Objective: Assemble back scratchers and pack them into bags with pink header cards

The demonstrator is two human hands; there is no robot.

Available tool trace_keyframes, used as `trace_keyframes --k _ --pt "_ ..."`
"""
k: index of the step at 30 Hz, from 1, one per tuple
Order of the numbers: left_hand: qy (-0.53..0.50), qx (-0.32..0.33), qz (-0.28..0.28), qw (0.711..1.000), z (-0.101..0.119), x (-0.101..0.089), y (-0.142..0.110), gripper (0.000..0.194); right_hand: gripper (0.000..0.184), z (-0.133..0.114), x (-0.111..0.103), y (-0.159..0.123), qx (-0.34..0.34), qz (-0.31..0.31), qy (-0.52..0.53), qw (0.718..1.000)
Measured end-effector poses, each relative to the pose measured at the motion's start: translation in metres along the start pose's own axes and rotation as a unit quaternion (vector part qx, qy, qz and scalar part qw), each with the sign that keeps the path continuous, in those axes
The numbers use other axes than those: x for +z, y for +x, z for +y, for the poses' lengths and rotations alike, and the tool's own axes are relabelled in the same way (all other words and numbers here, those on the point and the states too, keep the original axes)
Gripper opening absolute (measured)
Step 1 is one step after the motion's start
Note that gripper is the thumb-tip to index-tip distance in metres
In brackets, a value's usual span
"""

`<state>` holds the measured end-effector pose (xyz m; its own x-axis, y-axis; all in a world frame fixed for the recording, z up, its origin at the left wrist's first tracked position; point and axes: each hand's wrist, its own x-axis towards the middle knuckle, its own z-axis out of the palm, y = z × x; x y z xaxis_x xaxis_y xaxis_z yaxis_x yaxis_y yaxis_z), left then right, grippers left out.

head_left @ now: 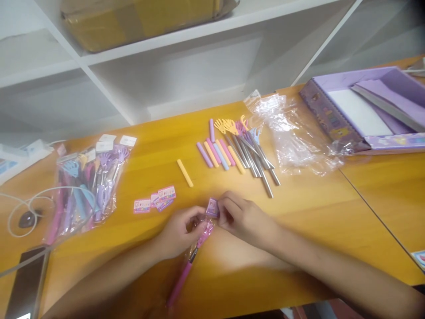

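Observation:
My left hand [181, 230] and my right hand [241, 217] meet over the orange table [299, 221]. Both pinch the top of a clear sleeve holding a pink hand-shaped back scratcher [189, 266], whose handle runs down toward me. My right fingers press a small purple label card [212, 207] onto the sleeve's top. My left fingers grip the sleeve just below the card.
Several loose scratchers with pastel handles [239, 148] lie behind my hands, a lone yellow handle [184, 173] left of them. Spare label cards [155, 200] lie nearby. Packed scratchers [84, 190] pile at left, empty clear bags [292, 133] and a purple box [361, 110] at right.

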<state>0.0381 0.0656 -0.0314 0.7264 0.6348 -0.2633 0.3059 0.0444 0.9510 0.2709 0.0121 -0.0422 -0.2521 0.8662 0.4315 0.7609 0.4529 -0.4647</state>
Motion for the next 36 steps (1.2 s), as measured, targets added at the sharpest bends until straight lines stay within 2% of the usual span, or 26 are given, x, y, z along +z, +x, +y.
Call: trace_keyframes --k 3,7,10,12,15,17,21,22,24,26,28,33,36 --pt "0.005 -0.014 -0.012 1.000 0.001 0.000 -0.001 0.022 0.018 0.004 -0.006 0.004 0.033 0.003 0.057 0.998" --pt "-0.041 -0.026 -0.022 0.999 -0.001 0.000 -0.004 0.029 0.018 0.019 -0.013 0.007 0.087 0.019 0.098 0.991" --pt "-0.080 -0.013 0.001 0.997 -0.004 0.001 -0.004 0.050 0.018 0.028 -0.015 0.006 0.108 0.023 0.137 0.984" --pt "-0.081 0.020 0.026 0.996 -0.005 0.000 -0.002 0.060 0.017 0.031 -0.015 0.006 0.081 0.022 0.154 0.984" --pt "-0.010 0.090 0.025 0.996 -0.002 -0.004 0.001 0.046 0.020 0.032 -0.018 0.008 -0.009 0.011 0.137 0.990" --pt "0.025 0.103 0.017 0.994 -0.002 -0.006 0.002 0.042 0.027 0.031 -0.021 0.009 -0.034 -0.005 0.124 0.992" --pt "0.027 0.050 0.021 0.998 -0.005 -0.003 -0.001 0.046 0.032 0.024 -0.029 0.012 0.006 -0.064 0.174 0.983" --pt "0.028 0.047 0.019 0.998 -0.006 -0.001 -0.002 0.044 0.029 0.021 -0.030 0.013 0.011 -0.087 0.188 0.978" --pt "0.033 0.081 0.023 0.996 -0.007 0.001 -0.003 0.040 0.018 0.016 -0.029 0.012 0.010 -0.107 0.199 0.974" --pt "0.044 0.136 0.032 0.989 -0.005 0.002 -0.002 0.038 0.008 0.013 -0.026 0.010 0.012 -0.077 0.197 0.977" --pt "0.054 0.159 0.033 0.985 -0.003 0.002 0.000 0.038 0.004 0.014 -0.022 0.009 0.024 -0.037 0.196 0.980" --pt "0.025 0.123 0.042 0.991 -0.006 0.002 0.000 0.021 0.013 0.022 -0.024 0.016 0.074 0.003 0.146 0.986" --pt "0.011 0.114 0.050 0.992 -0.011 0.003 0.000 0.034 0.015 0.025 -0.029 0.023 0.075 -0.016 0.128 0.989"
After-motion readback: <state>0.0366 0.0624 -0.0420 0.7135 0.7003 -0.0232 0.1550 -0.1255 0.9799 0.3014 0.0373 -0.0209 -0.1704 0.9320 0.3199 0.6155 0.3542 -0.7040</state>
